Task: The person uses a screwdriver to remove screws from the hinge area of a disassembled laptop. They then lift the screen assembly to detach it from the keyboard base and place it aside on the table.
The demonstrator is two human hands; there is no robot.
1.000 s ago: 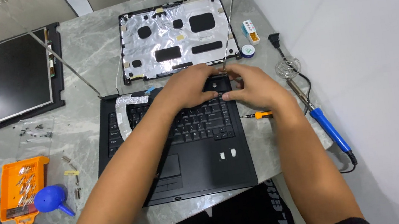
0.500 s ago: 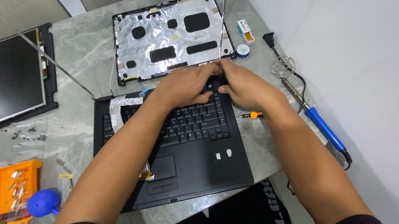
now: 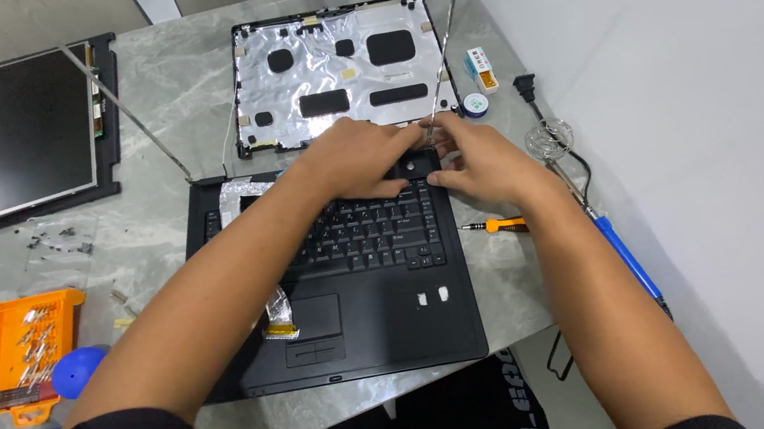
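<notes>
Both hands pinch at the laptop (image 3: 341,279) hinge strip, frame centre: left hand (image 3: 365,158) curled on it, right hand (image 3: 478,160) gripping its end; prying hard could snap the plastic or the loose ribbon cable (image 3: 279,315)

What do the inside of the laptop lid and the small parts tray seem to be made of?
Laptop lid: black frame, probably plastic, lined with crinkled, shiny silver foil, apparently metallic. Parts tray: bright orange with an even, moulded look, likely plastic. Both hands rest at the hinge edge.
</notes>
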